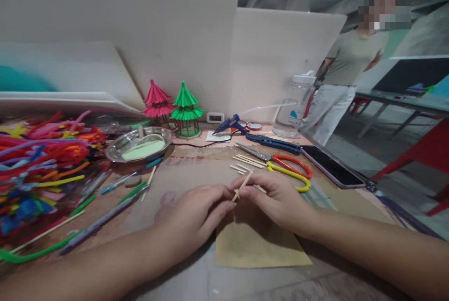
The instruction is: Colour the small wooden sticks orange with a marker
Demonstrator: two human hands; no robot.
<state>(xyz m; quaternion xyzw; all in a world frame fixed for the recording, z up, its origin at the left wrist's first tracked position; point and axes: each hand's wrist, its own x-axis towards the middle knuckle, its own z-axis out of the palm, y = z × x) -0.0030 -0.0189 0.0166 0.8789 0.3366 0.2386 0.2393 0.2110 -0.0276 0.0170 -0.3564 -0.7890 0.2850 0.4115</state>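
Left hand (201, 206) and right hand (275, 198) pinch thin stick (247, 179); contact partly hidden. Tan sheet (259, 252): far edge lost behind hands. Pipe cleaners (44, 155) cut off at left.

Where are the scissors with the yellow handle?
In the head view, the scissors lie right of centre on the table, just beyond the right hand, between the thin wooden sticks and the phone.
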